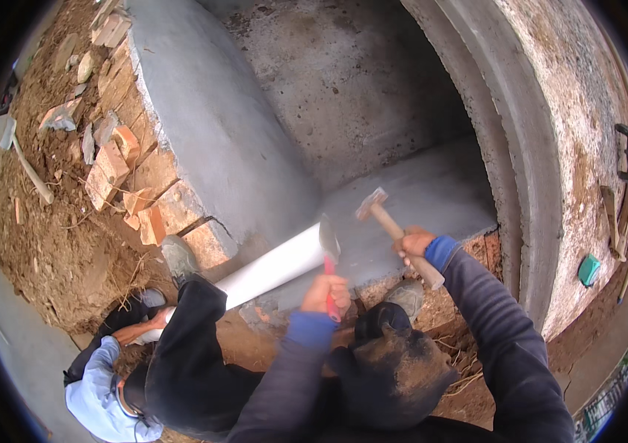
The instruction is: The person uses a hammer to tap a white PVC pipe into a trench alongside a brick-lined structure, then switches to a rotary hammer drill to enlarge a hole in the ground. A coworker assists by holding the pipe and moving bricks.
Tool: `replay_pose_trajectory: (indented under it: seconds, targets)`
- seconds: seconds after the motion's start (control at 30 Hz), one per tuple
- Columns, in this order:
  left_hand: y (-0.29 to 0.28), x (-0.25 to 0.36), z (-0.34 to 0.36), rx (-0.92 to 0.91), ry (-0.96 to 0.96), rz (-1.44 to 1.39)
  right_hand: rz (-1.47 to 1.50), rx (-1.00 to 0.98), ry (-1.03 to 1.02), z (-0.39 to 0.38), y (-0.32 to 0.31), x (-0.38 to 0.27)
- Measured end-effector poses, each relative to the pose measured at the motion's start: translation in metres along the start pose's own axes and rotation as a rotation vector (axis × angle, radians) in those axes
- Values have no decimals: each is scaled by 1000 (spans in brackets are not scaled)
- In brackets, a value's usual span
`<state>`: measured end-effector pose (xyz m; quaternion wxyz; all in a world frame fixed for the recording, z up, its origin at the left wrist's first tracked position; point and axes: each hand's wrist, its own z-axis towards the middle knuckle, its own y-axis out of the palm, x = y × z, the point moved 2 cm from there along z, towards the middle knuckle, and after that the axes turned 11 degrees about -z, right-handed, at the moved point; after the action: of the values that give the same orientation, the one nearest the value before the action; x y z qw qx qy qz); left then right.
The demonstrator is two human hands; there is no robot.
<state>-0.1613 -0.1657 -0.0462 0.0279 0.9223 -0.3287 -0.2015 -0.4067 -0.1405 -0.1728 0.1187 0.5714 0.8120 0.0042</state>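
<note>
My right hand [415, 244] is wrapped round the wooden handle of a hammer [382, 213], its metal head pointing up and left over the grey cement surface. My left hand [326, 295] is closed on a red-handled tool [331, 272] held upright; its upper end meets the rim of a white pipe [270, 269], and its working tip cannot be made out. The pipe slants from lower left up to its open end beside my left hand. A co-worker's hand [142, 329] holds its lower part, which passes behind my dark trouser leg.
Broken bricks [109, 171] and stones lie on the soil at left, near another hammer-like tool [29, 168]. A smooth cement wall [210, 111] borders a deep pit. A curved concrete rim [528, 140] stands at right, with a green object [589, 270] on its outer side.
</note>
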Motion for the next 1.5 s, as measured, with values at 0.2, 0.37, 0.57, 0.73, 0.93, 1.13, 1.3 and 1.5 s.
replay_pose_trajectory:
  seconds: [0.2,0.37,0.57,0.73,0.93,1.13,1.3,1.5]
  targets:
    - [-17,2,16,51,-103,-21,349,700,-30,-19,-48,-32]
    - [-24,-1,26,87,-58,7,26,362,3,1,35,-18]
    - [-18,-2,27,59,-102,14,168,259,114,-16,-36,-9]
    - [-29,-5,29,-22,-105,-50,348,675,-10,-8,-28,-30]
    - [-27,-8,23,71,-66,-40,-10,-84,19,7,48,-22]
    - [-23,-7,21,-4,-60,18,334,659,56,-16,-45,-24]
    - [-33,-8,21,92,118,188,-47,356,-148,25,42,-13]
    - [-26,-3,28,17,-145,18,146,92,-15,-5,-26,-10]
